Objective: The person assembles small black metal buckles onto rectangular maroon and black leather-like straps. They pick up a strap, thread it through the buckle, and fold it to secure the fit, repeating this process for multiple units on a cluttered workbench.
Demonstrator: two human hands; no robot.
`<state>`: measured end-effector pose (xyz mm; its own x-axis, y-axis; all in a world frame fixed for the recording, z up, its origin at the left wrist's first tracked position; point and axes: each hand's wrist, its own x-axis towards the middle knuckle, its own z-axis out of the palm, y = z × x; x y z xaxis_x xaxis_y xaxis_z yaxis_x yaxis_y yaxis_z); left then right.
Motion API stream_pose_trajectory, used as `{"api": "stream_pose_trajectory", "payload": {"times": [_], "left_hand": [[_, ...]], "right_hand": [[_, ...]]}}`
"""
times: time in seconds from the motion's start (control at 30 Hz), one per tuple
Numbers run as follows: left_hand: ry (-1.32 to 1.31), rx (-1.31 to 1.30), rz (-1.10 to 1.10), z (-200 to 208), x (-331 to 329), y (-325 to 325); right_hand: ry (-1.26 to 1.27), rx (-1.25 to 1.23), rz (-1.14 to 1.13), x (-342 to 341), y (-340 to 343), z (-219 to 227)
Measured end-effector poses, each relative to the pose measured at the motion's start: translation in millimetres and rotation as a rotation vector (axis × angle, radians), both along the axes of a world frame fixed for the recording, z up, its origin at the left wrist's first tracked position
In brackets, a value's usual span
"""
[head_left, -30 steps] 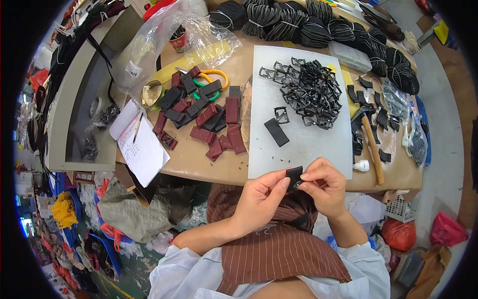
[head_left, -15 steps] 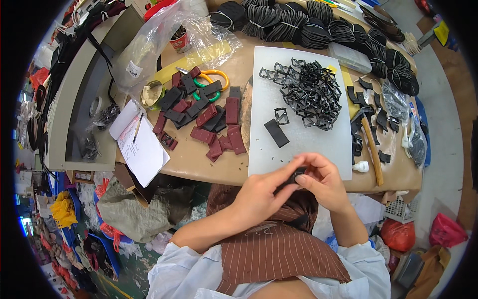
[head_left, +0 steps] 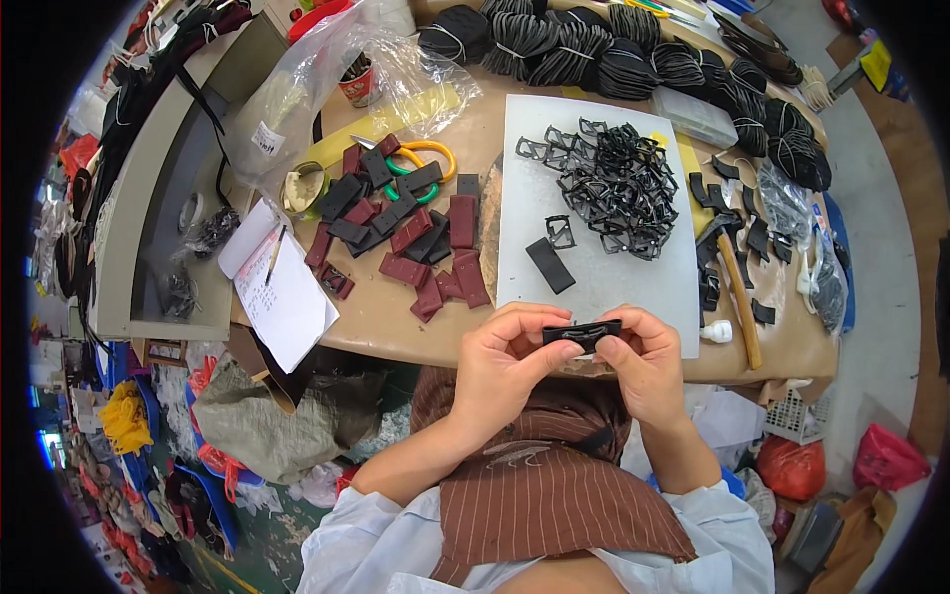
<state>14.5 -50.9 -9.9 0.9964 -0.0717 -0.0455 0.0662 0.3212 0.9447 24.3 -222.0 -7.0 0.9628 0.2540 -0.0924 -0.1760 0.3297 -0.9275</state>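
Observation:
A small black leather-like piece [head_left: 582,335] spans the gap between my hands at the board's near edge. Its open side faces me, and a dark thin frame shows inside the fold. My left hand [head_left: 503,361] pinches one end between thumb and fingers. The other end sits in the grip of my right hand [head_left: 650,358], thumb in front. Beyond them, a flat black rectangular piece [head_left: 550,265] lies on the white board [head_left: 534,213], beside a single black wire-like frame [head_left: 560,232]. A heap of similar black frames [head_left: 623,188] covers the board's far part.
Left of the board lie maroon folded pieces [head_left: 462,221], black ones, and scissors [head_left: 435,148] with orange and green handles. A notebook [head_left: 287,297] with a pen is farther left. A hammer [head_left: 737,297] lies right. Bundled black cords [head_left: 524,45] line the back.
My hands have spread apart, the left moving left and turning. The black piece, mostly covered by fingers before, now shows lengthwise between both hands.

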Motion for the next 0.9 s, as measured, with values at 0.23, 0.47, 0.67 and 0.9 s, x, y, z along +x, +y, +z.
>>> {"api": "stream_pose_trajectory", "payload": {"times": [0.23,0.47,0.67,0.9], "left_hand": [[-0.154,0.018,-0.16,1.7,2.1,11.6],[-0.501,0.346,-0.231,9.9,3.9,25.2],[0.201,-0.32,-0.267,-0.7,1.2,20.3],[-0.145,-0.124,-0.146,-3.7,4.8,-1.4]], "right_hand": [[-0.355,-0.188,0.139,-2.5,-13.2,2.0],[-0.325,-0.223,0.268,10.4,-14.8,10.2],[-0.548,-0.426,0.198,0.9,-6.0,14.2],[-0.057,0.093,0.084,-6.2,-3.1,-10.3]]}}
